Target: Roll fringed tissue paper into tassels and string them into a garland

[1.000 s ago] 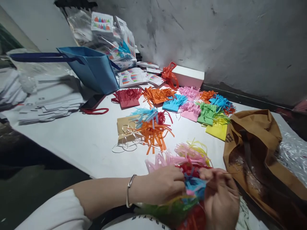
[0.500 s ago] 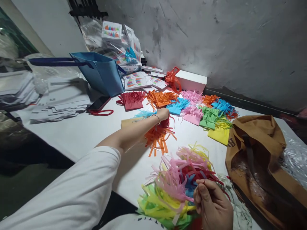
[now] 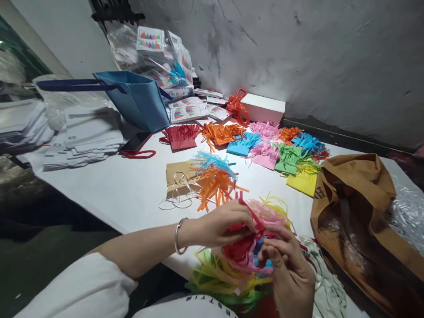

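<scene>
My left hand [image 3: 228, 223], a bangle at its wrist, grips a red paper tassel [image 3: 240, 252] over my lap. Close beside it on the right, my right hand [image 3: 289, 269] is closed in a pinch; whatever lies between its fingertips is too small to make out. Below and around both hands spreads a bunch of fringed tassels, with yellow-green strips [image 3: 221, 276] in front and pink strips [image 3: 265, 210] behind. Farther out on the table lie an orange tassel [image 3: 215, 185] and a light blue tassel [image 3: 217, 162], next to a brown paper piece [image 3: 177, 172] with looped white cord [image 3: 177, 201].
Folded fringed bundles in several colours, such as a green one [image 3: 288, 161], line the back. A blue bag [image 3: 139, 104], a phone [image 3: 135, 142] and stacked white packaging [image 3: 89, 132] are at left. A brown bag [image 3: 357, 181] stands at right, near a pale glove-like cloth [image 3: 327, 282].
My left hand has come back from the middle of the table toward me, bringing a red tassel to my right hand. The orange and light blue tassels are now uncovered.
</scene>
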`<action>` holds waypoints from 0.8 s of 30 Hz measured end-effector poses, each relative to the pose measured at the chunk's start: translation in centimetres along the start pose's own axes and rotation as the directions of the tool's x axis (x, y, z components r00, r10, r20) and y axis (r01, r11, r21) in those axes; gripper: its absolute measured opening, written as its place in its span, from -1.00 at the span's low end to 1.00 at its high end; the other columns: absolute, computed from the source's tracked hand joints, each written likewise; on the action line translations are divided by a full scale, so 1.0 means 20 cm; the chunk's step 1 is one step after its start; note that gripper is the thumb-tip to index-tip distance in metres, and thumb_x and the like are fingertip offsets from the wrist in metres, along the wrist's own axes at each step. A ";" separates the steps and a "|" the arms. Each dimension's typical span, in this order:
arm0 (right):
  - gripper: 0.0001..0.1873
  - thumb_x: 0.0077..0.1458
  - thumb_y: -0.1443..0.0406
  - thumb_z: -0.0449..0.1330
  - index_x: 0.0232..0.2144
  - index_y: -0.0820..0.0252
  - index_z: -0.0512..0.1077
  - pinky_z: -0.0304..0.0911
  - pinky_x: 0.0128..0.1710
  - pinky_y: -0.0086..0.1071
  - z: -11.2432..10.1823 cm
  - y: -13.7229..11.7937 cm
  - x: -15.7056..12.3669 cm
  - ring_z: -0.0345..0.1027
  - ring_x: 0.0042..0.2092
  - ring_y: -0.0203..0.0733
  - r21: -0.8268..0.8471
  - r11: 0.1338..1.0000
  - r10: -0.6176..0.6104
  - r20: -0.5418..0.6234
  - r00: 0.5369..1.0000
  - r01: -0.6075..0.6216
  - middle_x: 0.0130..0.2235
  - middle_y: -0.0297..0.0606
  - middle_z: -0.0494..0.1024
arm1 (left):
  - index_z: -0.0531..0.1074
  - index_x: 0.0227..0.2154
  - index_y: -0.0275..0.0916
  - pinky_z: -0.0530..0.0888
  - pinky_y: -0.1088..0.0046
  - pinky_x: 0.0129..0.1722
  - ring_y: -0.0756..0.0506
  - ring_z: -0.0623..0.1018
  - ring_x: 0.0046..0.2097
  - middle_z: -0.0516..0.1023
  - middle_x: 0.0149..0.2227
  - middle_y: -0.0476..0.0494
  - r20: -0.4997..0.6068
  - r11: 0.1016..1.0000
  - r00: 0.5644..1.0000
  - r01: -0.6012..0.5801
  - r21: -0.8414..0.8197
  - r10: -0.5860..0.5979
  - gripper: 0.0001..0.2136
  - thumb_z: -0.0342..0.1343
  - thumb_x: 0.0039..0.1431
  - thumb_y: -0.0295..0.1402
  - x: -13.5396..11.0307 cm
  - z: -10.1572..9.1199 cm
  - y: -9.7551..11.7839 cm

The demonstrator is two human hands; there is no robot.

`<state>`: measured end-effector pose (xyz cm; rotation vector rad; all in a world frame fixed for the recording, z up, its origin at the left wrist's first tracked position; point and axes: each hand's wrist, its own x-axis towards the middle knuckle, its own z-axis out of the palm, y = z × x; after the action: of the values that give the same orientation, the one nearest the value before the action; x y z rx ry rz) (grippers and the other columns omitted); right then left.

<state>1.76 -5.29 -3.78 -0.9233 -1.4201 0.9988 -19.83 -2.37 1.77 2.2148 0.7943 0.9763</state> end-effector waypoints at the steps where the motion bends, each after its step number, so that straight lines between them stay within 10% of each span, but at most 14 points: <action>1: -0.92 0.17 0.31 0.27 -0.32 0.10 0.60 0.44 -0.44 -0.39 0.00 0.00 0.00 0.46 -0.34 -0.24 -0.011 1.000 0.005 0.021 1.000 -0.004 -0.11 -0.15 0.54 | 0.47 -0.22 -0.25 0.50 0.39 -0.18 -0.09 0.55 -0.20 0.60 -0.25 -0.23 -0.006 1.000 1.000 0.018 -0.008 -0.018 -0.90 0.06 0.29 -0.49 -0.03 0.03 0.01; 9: -0.89 0.18 0.25 0.28 -0.31 0.14 0.60 0.44 -0.44 -0.42 0.03 -0.01 -0.01 0.45 -0.33 -0.26 0.023 0.985 0.169 0.009 0.986 -0.170 -0.04 -0.12 0.51 | 0.45 -0.24 -0.24 0.49 0.37 -0.16 -0.09 0.54 -0.20 0.59 -0.27 -0.20 -0.056 0.995 0.996 0.060 -0.078 -0.064 -0.92 0.06 0.30 -0.47 -0.11 0.10 -0.01; 17: -0.87 0.23 0.32 0.22 -0.36 0.12 0.57 0.45 -0.29 -0.39 0.01 -0.06 0.01 0.47 -0.20 -0.19 -0.157 0.987 0.011 -0.058 0.998 -0.021 -0.25 -0.23 0.56 | 0.46 -0.40 -0.25 0.49 0.31 -0.06 -0.13 0.50 -0.08 0.51 -0.14 -0.21 -0.005 0.986 0.986 0.166 -0.009 -0.166 -0.90 0.06 0.17 -0.49 -0.12 -0.01 0.02; 24: -0.84 0.17 0.39 0.24 -0.27 0.03 0.59 0.47 -0.27 -0.35 0.00 -0.10 0.02 0.53 -0.21 -0.18 -0.165 0.966 -0.173 0.160 0.972 0.199 -0.24 -0.26 0.60 | 0.50 -0.15 -0.24 0.46 0.32 -0.07 -0.13 0.51 -0.12 0.56 -0.17 -0.23 0.076 0.990 0.988 0.138 -0.019 -0.137 -0.83 0.07 0.34 -0.30 -0.03 0.01 0.07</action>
<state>1.80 -5.51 -1.77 -0.8418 -1.7085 0.8182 -19.73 -3.79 2.35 2.1317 0.8839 0.8276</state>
